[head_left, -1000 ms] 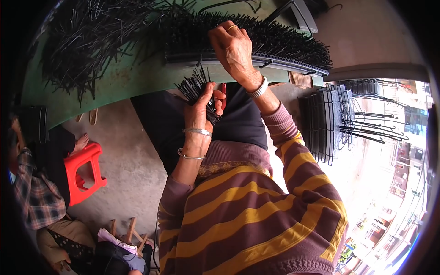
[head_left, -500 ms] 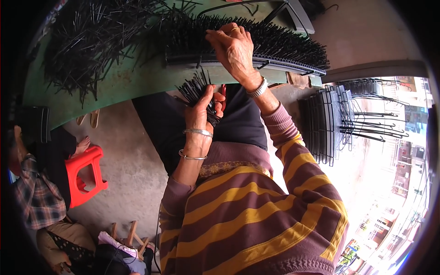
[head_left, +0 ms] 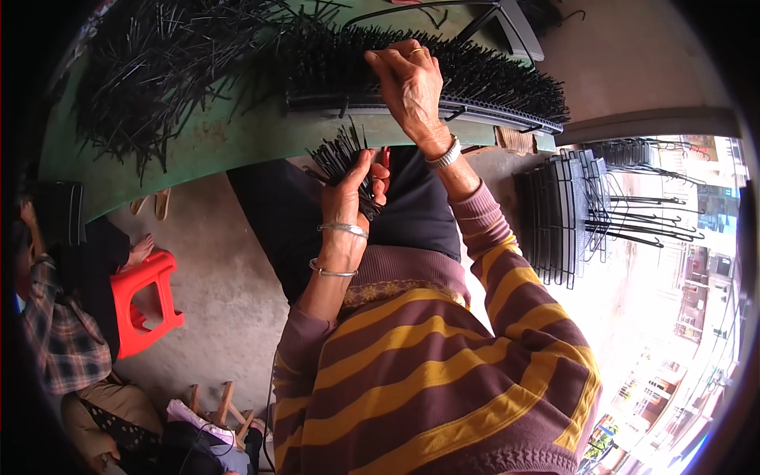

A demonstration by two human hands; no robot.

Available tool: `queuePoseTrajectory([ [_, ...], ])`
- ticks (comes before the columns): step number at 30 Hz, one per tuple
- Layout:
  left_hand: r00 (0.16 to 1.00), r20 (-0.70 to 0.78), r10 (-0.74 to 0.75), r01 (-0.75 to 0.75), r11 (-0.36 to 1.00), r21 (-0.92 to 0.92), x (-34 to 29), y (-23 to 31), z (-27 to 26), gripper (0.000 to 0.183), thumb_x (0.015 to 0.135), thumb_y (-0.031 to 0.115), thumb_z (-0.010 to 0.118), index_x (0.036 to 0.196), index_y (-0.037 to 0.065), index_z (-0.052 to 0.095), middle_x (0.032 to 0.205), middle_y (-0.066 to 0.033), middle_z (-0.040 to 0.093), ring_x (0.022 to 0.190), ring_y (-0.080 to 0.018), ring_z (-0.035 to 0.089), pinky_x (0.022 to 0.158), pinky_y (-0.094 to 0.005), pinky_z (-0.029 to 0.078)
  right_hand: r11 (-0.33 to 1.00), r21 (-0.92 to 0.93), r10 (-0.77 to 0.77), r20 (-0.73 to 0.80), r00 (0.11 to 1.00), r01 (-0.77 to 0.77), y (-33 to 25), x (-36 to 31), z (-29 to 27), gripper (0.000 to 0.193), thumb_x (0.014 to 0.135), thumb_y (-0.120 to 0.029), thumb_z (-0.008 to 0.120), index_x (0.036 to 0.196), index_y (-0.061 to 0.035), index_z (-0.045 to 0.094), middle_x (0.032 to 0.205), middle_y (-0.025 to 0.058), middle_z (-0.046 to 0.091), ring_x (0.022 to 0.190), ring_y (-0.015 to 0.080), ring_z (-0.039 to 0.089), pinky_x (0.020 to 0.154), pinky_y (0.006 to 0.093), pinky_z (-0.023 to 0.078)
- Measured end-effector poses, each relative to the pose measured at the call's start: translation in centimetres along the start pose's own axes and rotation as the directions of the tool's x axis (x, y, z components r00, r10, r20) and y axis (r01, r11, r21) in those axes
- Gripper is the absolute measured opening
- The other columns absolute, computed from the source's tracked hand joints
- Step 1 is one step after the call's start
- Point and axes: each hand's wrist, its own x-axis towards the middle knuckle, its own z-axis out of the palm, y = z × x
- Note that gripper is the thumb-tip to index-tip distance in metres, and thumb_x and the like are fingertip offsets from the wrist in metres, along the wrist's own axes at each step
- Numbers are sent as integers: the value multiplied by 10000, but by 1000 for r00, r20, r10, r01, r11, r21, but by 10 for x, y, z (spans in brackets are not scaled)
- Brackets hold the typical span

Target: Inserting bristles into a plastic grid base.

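My left hand [head_left: 354,188] is wrapped round a bundle of thin black strips [head_left: 336,157], held in front of the table edge with the tips fanning up and out. Over a long rack [head_left: 507,91] densely filled with upright black strips, my right hand [head_left: 412,89] is bent down with thumb and fingers pinched together. The fingertips meet against the dark strips, so whatever they pinch cannot be made out. A perforated dark rail with small hooks runs along the rack's near side.
Loose black strips [head_left: 150,79] lie heaped on the green table [head_left: 226,150] at the left. Stacked wire-mesh frames [head_left: 554,218] with long rods stand at right. Left of me are a red stool [head_left: 146,305] and other people, one in a plaid shirt [head_left: 67,340].
My right hand has shifted slightly to the right along the rack, its fingers still pinched. My left hand and its bundle have hardly moved.
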Motion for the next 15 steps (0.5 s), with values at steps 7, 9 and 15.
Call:
queuePoseTrajectory([
  [7, 1000, 19, 16, -16, 1000, 13, 4, -4, -1, 196, 842, 202, 696, 924, 29, 659, 711, -62, 645, 514, -99, 532, 443, -218, 389, 967, -204, -145, 49, 988, 152, -1, -4, 3, 203, 791, -276, 712, 963, -169, 714, 886, 5, 580, 825, 215, 516, 712, 349, 387],
  [9, 1000, 6, 14, -14, 1000, 12, 5, -3, 0, 199, 842, 200, 695, 928, 25, 660, 715, -65, 647, 517, -101, 534, 443, -221, 390, 975, -173, -136, 27, 990, 138, -8, -3, -5, 228, 787, -288, 716, 974, -157, 712, 880, 15, 582, 818, 215, 522, 713, 346, 402],
  [15, 1000, -24, -8, 10, 998, 57, 5, 1, 1, 224, 838, 217, 697, 938, 19, 666, 740, -74, 659, 523, -107, 535, 440, -225, 381, 882, 321, 201, 403, 893, -344, -23, -13, -55, 239, 834, -251, 692, 1003, -83, 695, 851, 53, 600, 743, 164, 576, 661, 276, 463],
])
